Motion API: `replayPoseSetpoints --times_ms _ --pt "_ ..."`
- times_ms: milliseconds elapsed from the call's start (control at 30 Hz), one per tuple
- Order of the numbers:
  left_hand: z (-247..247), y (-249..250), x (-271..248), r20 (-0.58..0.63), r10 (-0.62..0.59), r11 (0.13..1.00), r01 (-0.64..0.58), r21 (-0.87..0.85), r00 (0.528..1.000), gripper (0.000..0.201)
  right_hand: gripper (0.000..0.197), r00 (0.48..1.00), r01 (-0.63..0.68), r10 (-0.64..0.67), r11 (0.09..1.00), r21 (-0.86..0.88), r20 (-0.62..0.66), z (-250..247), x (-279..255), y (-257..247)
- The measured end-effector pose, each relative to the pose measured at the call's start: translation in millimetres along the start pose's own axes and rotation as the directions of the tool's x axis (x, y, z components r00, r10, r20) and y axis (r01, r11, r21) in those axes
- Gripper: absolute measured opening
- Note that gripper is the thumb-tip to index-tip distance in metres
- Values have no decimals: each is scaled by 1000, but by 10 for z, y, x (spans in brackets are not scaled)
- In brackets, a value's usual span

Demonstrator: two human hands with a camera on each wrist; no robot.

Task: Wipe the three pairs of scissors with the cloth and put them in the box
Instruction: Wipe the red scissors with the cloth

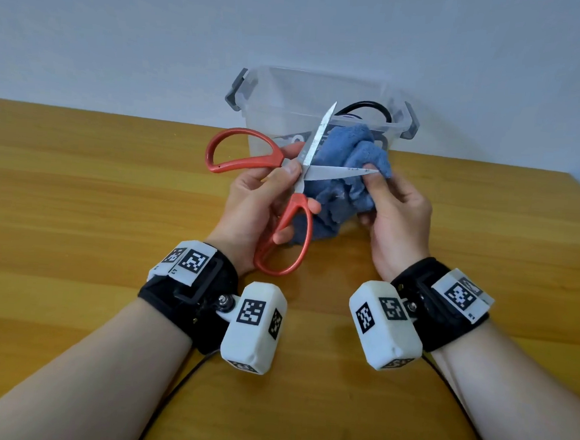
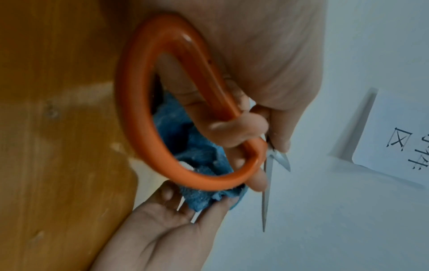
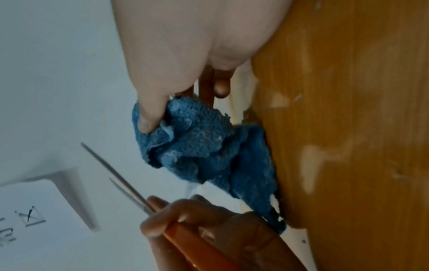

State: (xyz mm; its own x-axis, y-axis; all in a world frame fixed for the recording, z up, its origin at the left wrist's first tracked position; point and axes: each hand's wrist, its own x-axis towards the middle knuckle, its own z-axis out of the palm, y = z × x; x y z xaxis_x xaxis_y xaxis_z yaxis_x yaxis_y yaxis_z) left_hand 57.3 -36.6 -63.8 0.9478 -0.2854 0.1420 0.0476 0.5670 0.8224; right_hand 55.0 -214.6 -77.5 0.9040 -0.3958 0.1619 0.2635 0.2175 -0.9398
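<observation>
A: How many of each thing?

B: One pair of red-handled steel scissors (image 1: 302,172) in the air, blades spread wide; one crumpled blue terry cloth (image 1: 346,179); one clear plastic box with grey latches (image 1: 290,92) on the wooden table (image 1: 95,189), dark handle loops showing inside, number unclear.

A: And the hands?

B: The left hand (image 1: 262,200) grips the scissors near the pivot. The right hand (image 1: 399,213) pinches the cloth, just beside the blades, in front of the box.
</observation>
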Motion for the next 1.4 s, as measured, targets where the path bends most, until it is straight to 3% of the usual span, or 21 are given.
replayPoseSetpoints --times_ms 67,167,300,367,533,667,800,967,1100,1400 --pt "-14 -5 13 -18 4 1000 -4 -13 1000 28 12 998 -44 44 999 15 50 28 -19 -11" --pt "-38 19 31 -111 1 999 -7 -54 994 20 19 986 -146 127 971 189 111 42 -5 -38" --pt "-45 28 63 -155 -16 993 -3 -118 988 12 51 895 -431 316 798 421 315 30 -26 -57" --pt "-57 2 84 -159 1 995 -17 -96 987 13 50 859 -456 284 802 386 426 38 -21 -33" --pt "-78 -80 93 -89 16 1000 -15 15 996 29 33 845 -357 243 920 163 477 113 -67 24" --pt "-49 -134 86 -39 68 986 -61 154 997 35 18 868 -286 226 955 74 442 133 -99 36" --pt "-13 -176 71 16 79 949 -80 304 997 26 27 912 -266 223 960 82 345 155 -68 68" --pt "27 -165 69 -29 45 952 -34 305 999 17 15 945 -235 209 969 78 253 166 -76 84" --pt "58 -148 59 -59 88 952 -66 298 994 24 22 960 -206 182 974 98 213 195 -82 87" --pt "61 -96 19 -94 87 971 -63 229 992 20 15 975 -199 179 966 163 129 143 -68 -2"
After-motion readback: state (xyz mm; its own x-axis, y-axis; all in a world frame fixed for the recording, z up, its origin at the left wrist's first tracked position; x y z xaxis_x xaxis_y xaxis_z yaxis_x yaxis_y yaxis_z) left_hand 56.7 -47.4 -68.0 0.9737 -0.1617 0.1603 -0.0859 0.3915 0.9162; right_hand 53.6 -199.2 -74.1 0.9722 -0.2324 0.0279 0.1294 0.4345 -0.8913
